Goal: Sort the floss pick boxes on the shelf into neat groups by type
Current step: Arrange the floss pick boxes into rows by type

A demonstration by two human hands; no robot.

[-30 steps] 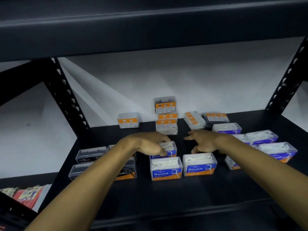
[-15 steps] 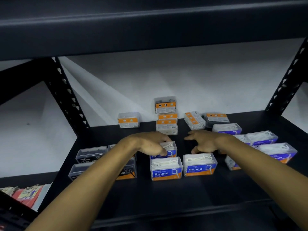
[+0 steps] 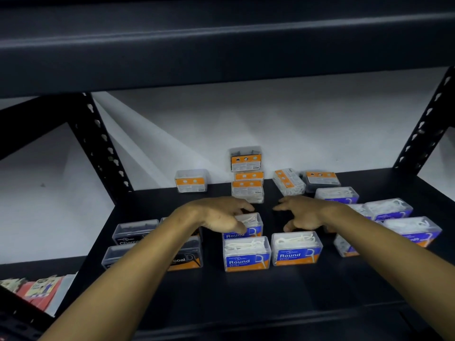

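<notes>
My left hand [image 3: 222,219]: fingers curled over clear blue-label "Round" floss pick box [image 3: 248,226], mid black metal shelf [image 3: 270,291]. My right hand [image 3: 305,215]: fingers spread, holds nothing, hovers above shelf just behind second "Round" box [image 3: 296,249]. Third "Round" box [image 3: 247,254] in front of held one. Dark "Charcoal" boxes [image 3: 134,231] left; orange-label boxes [image 3: 246,177] at back; more blue-label boxes [image 3: 389,209] right.

Clear plastic blue-labelled "Round" floss pick boxes [image 3: 247,254] are set upright mid-shelf, more scattered to the right [image 3: 413,230]. Dark clear-lidded charcoal boxes [image 3: 135,231] are grouped left (partly hidden). Orange-backed boxes [image 3: 247,190] are stacked at the rear.
</notes>
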